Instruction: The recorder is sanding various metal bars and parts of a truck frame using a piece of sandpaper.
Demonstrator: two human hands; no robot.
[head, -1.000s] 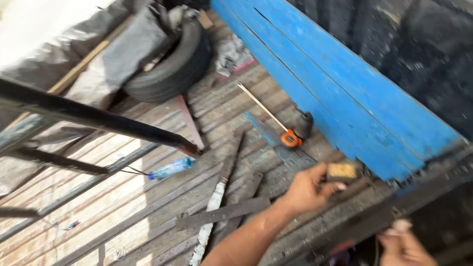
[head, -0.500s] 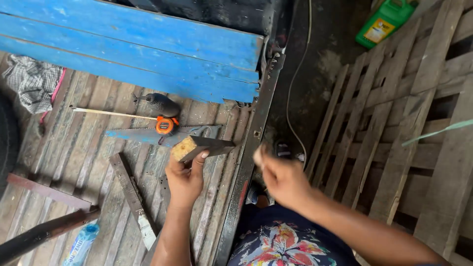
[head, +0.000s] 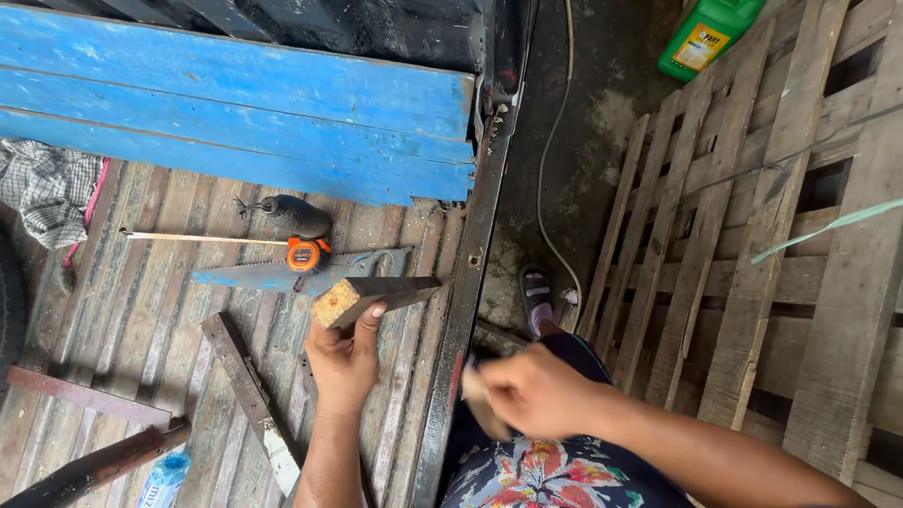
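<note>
Wooden and short, the block (head: 362,299) sits gripped in the left hand (head: 344,362), fingers closed around it above the plank floor (head: 150,310), just below the blue-bladed handsaw (head: 282,275) and orange tape measure (head: 307,254). Right hand (head: 531,390) is curled near the dark metal rail (head: 461,310), blurred; whether it holds anything cannot be told.

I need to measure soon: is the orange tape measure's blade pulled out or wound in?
Pulled out. From the orange tape measure a pale blade runs left across the wooden planks, past the saw.
</note>
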